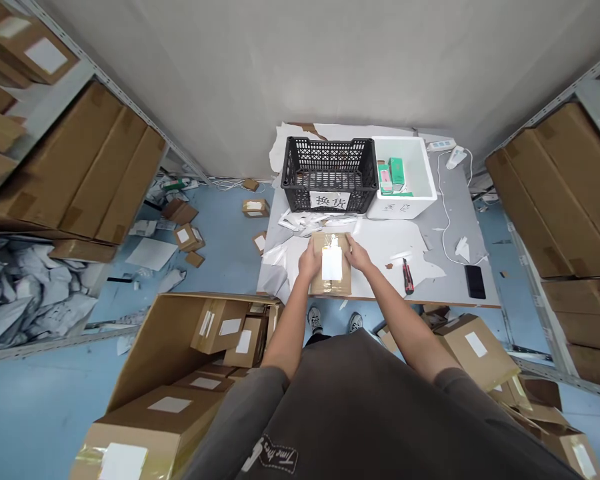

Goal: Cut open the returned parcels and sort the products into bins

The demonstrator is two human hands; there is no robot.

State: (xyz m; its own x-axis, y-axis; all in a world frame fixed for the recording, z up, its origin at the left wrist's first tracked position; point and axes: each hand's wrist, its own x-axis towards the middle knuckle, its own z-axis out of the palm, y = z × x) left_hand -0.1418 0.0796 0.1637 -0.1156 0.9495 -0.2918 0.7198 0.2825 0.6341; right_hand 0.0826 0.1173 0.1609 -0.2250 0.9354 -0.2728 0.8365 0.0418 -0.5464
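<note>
A small taped cardboard box [316, 283] with a white label on top is at the front edge of the table. My left hand [309, 261] grips its left side, and my right hand [359, 255] grips its right side near the far corner. The fingers of both hands are partly hidden by the box. Right of the box lies a red and black box cutter [407, 277]. Behind the box are crumpled white wrappings [317, 221], in front of a black plastic crate [330, 180] with a paper sign.
A white bin [427, 190] holding green boxes stands beside the crate. A phone [475, 281] and a white cable [445, 230] lie at the table's right. A large carton [130, 353] of parcels stands at my left, and more boxes [475, 350] are piled at my right.
</note>
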